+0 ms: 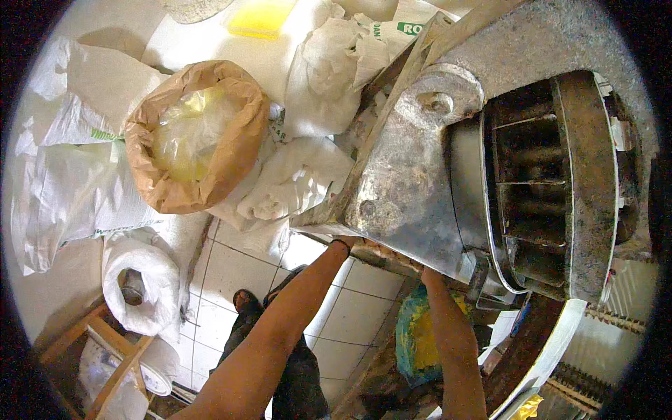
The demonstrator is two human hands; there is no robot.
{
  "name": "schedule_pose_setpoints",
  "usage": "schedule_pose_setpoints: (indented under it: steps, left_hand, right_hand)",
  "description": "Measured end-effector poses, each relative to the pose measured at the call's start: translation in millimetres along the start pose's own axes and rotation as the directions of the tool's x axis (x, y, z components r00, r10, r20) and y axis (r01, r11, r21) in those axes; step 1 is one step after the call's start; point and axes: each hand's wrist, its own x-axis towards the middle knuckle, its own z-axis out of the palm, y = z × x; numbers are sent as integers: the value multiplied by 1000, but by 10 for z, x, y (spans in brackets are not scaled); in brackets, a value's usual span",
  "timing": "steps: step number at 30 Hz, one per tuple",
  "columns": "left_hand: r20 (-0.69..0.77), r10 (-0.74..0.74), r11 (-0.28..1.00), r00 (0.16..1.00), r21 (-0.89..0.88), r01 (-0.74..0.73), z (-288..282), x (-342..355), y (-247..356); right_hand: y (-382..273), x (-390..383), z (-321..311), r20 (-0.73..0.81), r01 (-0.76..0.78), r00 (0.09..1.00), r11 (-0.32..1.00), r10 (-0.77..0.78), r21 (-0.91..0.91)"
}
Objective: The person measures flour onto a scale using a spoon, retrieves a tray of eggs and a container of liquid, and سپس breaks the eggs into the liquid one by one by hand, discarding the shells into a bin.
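Observation:
Both forearms reach forward to the lower edge of a large worn metal chute [413, 189], its surface dusty and scuffed. My left hand [352, 241], with a dark band at the wrist, is at the chute's lower left corner, its fingers mostly hidden beneath the metal. Farther right, my right hand [429, 274] goes under the same edge, and the metal covers its fingers. Whether either hand grips anything cannot be made out. Attached on the chute's right is a dark round drum [532, 182] with slats across its opening.
Left of the chute stand a brown paper sack [143, 168] lined with clear plastic, and several white woven sacks [84, 182]. A yellow tub [259, 19] lies at the back. Below are a green and yellow bag [413, 336], a wooden frame [115, 336] and tiled floor [227, 262].

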Motion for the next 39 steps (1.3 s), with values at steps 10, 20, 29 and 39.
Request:
schedule_pose_setpoints:
  steps: [10,20,29,39]
  left_hand:
    - [-232,-55,980,971,-197,8,32,-704,-196]
    - [-323,126,977,938,-122,-173,-192,-1873,-975]
    - [-216,525,567,823,-633,-527,-1010,-3419,-1633]
    - [265,552,773,790,-517,-367,-1731,-5422,-1484]
  right_hand:
    - [720,-698,95,-286,17,954,964,-95,-264]
    - [1212,-2625,242,-391,247,860,938,-329,-245]
    - [1450,-5146,22,-581,446,693,887,-427,-121]
    - [2209,-7452,-610,-775,424,608,896,-171,135]
